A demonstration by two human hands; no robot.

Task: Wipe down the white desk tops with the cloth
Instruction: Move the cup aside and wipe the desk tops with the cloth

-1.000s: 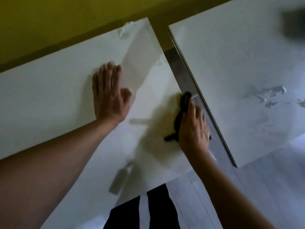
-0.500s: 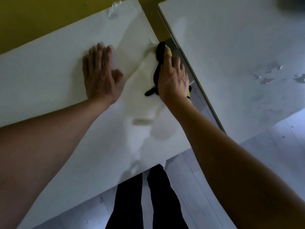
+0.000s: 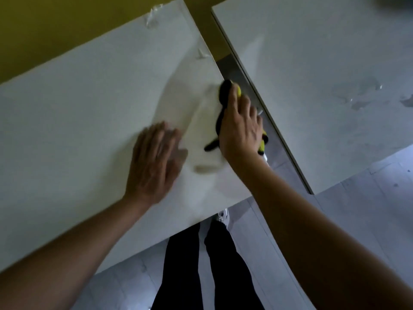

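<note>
yellow wall (image 3: 55, 30) behind | grey floor (image 3: 368, 209) | black trousers (image 3: 201, 265) below

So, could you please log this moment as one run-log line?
phase: wiping | right hand: presses cloth at left desk top edge | left hand: flat on desk | right desk top: smudged

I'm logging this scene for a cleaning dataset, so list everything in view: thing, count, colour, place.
desk tops: 2, white; one on the left under both hands, one on the right, a gap between them
cloth: 1, black and yellow, at the left desk's right edge under the right hand
wall: 1, yellow-green, behind the desks
floor: pale grey, below the desks
legs: 2, in black trousers, bottom centre
left hand: flat on the left desk, blurred
right hand: presses on the cloth
</note>
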